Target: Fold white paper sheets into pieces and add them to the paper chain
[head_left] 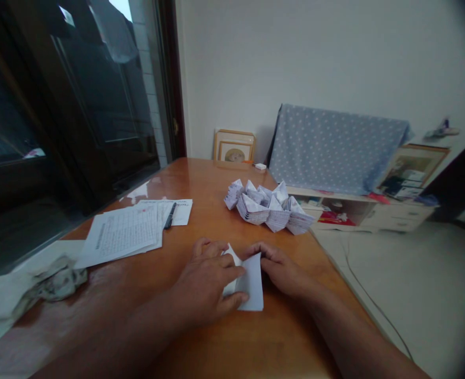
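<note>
A small folded sheet of white paper stands partly opened on the wooden table, with a crease down its middle. My left hand grips its left part, the thumb and fingers bent over the front face. At the upper right corner, my right hand has its curled fingers closed on the paper's edge; some fingertips are hidden behind it. Beyond my hands sits a cluster of folded paper pieces with pointed tips and printed lines, several of them nested in stacks.
Printed sheets lie at the left with a dark pen on them. A crumpled cloth rests nearer on the left. The wooden table ends at the right above the floor. A small white box is at the far end.
</note>
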The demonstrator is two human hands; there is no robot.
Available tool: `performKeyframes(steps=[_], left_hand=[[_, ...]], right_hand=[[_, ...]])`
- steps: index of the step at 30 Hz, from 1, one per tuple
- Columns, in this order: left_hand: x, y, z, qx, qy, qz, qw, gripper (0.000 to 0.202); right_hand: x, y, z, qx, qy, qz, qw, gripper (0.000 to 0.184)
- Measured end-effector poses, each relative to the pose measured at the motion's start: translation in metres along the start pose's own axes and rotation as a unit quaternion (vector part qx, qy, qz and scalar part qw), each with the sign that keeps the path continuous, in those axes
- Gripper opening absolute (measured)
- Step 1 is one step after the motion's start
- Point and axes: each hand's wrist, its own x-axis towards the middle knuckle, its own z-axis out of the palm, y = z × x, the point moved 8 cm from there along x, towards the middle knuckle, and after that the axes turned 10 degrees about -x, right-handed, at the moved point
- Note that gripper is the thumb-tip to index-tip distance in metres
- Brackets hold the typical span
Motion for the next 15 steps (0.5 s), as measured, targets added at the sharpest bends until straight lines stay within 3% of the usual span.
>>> performKeyframes(steps=[3, 6, 11, 15], left_hand=[[0.0, -0.003, 0.001, 0.022, -0.001, -0.022, 1.0, 0.044], [0.0, -0.004, 0.004, 0.04, -0.006, -0.035, 0.999, 0.047], [0.001, -0.003, 0.01, 0.057, -0.02, -0.036, 0.998, 0.05], [0.002, -0.001, 0.011, 0.057, -0.032, -0.035, 0.997, 0.051]], right_hand=[[0.0, 0.007, -0.006, 0.011, 0.05, 0.067, 0.996, 0.018], [-0.004, 0.014, -0.011, -0.012, 0.064, 0.125, 0.99, 0.038], [-0.007, 0.019, -0.008, -0.085, 0.006, 0.121, 0.989, 0.03], [-0.006, 0.021, -0.012, -0.158, 0.029, 0.09, 0.983, 0.032]])
